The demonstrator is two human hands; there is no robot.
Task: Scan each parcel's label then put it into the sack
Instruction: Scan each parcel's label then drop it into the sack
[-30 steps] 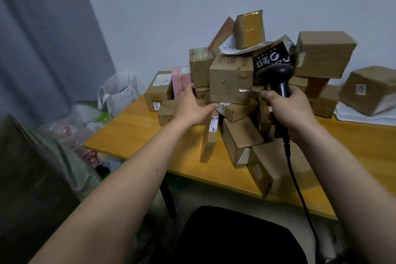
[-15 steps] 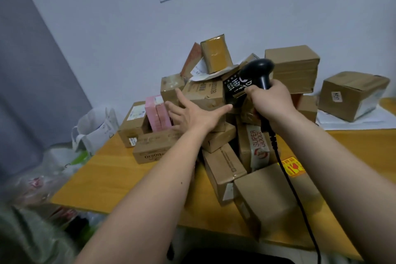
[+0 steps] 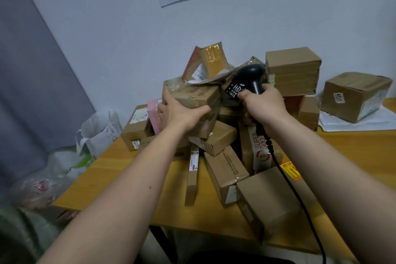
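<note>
A heap of cardboard parcels covers the wooden table (image 3: 128,169). My left hand (image 3: 180,113) grips a brown box (image 3: 199,96) near the top of the heap, thumb along its front edge and fingers round its left side. My right hand (image 3: 261,105) holds a black corded barcode scanner (image 3: 251,77) by its handle, head up, just right of that box and in front of a black printed parcel (image 3: 232,90). A green sack (image 3: 19,233) shows at the lower left, blurred.
A pink box (image 3: 154,115) and a labelled carton (image 3: 137,122) sit left of the heap. Separate cartons (image 3: 353,96) stand at the right on white papers. White and clear plastic bags (image 3: 96,130) lie on the floor left of the table. The scanner cable (image 3: 300,199) trails down right.
The view has tilted up and closer. My left hand went from reaching with spread fingers to gripping the brown box on the heap. My right hand keeps the scanner raised.
</note>
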